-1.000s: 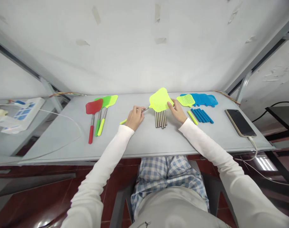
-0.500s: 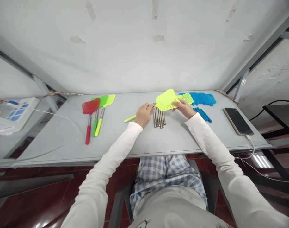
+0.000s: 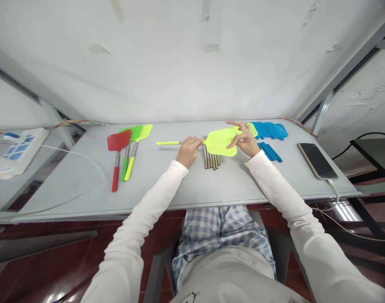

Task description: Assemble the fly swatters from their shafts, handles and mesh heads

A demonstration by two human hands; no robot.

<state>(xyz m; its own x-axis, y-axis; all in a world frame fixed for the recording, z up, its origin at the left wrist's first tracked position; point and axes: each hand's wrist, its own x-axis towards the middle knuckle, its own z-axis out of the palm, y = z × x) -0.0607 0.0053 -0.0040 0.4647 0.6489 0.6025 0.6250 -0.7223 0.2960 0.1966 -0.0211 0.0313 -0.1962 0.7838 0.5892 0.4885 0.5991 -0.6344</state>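
Observation:
A yellow-green fly swatter (image 3: 220, 142) lies across in front of me, its mesh head to the right and its handle (image 3: 168, 143) to the left. My left hand (image 3: 188, 151) is closed around the metal rod just below the head. At the head's right edge, my right hand (image 3: 247, 141) has fingers on the mesh, with the index finger stretched out and lifted off. Beneath the head lie several metal rods (image 3: 212, 161), partly covered. Behind my right hand shows another yellow-green swatter head (image 3: 252, 129), beside several blue swatter heads (image 3: 268, 130).
Blue handles (image 3: 270, 152) lie right of my right hand. Assembled red (image 3: 119, 141), green (image 3: 136, 134) and yellow-green (image 3: 145, 132) swatters rest at the table's left. A phone (image 3: 317, 160) with a white cable lies at the right. A power strip (image 3: 20, 153) sits far left.
The swatter has turned level and its head has dropped slightly, with more of its handle showing at left. My right hand's index finger has lifted and spread away from the head.

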